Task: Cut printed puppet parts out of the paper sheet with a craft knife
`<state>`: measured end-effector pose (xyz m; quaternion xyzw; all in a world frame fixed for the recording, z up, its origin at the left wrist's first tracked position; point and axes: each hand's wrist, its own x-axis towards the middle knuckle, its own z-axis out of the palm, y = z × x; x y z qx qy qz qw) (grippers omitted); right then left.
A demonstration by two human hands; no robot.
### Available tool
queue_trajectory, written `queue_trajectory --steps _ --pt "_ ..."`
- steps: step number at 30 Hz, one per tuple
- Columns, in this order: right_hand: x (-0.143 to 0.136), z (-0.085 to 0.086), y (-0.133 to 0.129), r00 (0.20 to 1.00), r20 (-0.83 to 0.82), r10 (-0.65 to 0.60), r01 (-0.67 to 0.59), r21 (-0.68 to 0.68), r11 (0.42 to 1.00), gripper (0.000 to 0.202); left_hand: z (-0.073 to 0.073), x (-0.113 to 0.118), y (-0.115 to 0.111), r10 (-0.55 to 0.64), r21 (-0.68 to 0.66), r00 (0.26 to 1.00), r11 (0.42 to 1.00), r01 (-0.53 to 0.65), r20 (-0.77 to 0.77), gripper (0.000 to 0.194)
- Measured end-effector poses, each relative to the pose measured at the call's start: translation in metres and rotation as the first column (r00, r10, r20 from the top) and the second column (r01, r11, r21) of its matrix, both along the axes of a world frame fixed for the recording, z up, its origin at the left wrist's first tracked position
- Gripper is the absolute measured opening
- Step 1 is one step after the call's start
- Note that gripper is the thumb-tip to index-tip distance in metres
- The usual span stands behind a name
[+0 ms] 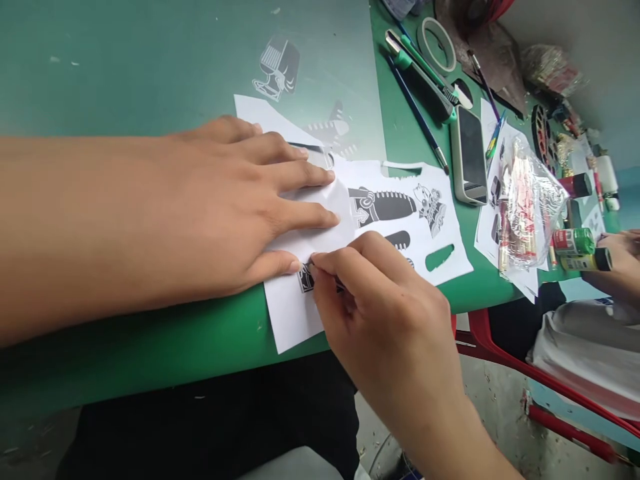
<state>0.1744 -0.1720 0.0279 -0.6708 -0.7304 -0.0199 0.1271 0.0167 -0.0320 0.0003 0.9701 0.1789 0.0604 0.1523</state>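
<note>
White paper (290, 317) printed with black-and-white figures lies at the edge of the green table, with openings cut through it at the right. My left hand (250, 190) rests flat on the paper, fingers spread, its thumb beside a small dark printed piece (306, 278). Over that same piece, my right hand (370, 287) is closed in a pinch, thumb and index fingertips together at the paper; what lies between them is too small to make out. A dark printed figure (393, 205) shows above my right hand.
Up right are a green cutter (425, 80), a brush (417, 117), a tape roll (437, 45) and a phone (470, 155). Beyond lie a plastic bag of sticks (523, 207) and paint bottles (573, 241). Another person's arm (620, 263) is at the right, near a red chair (480, 340).
</note>
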Motion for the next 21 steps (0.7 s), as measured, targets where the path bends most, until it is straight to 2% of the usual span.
queue_trajectory --steps 3,6,12,16,21 --pt "0.013 0.003 0.007 0.989 -0.047 0.14 -0.142 -0.05 0.989 0.018 0.009 0.002 -0.009 0.106 0.169 0.993 0.981 -0.096 -0.051 0.075" --pt "0.019 0.005 0.01 0.98 -0.055 0.189 -0.192 -0.069 0.979 0.017 0.013 0.002 -0.013 0.113 0.301 0.991 0.95 -0.086 -0.071 0.075" --pt "0.013 0.0 0.001 0.996 -0.034 0.087 -0.088 -0.017 0.996 0.018 0.01 0.004 -0.003 0.017 0.261 0.997 0.965 0.002 -0.071 0.067" --pt "0.014 -0.004 0.001 0.99 -0.056 0.132 -0.131 0.031 0.991 0.018 0.009 0.0 -0.001 -0.014 0.405 0.998 0.914 0.037 -0.06 0.066" --pt "0.024 -0.007 0.009 0.962 -0.083 0.261 -0.254 0.083 0.963 0.019 0.013 -0.009 -0.001 0.025 0.278 1.0 0.96 -0.02 -0.015 0.053"
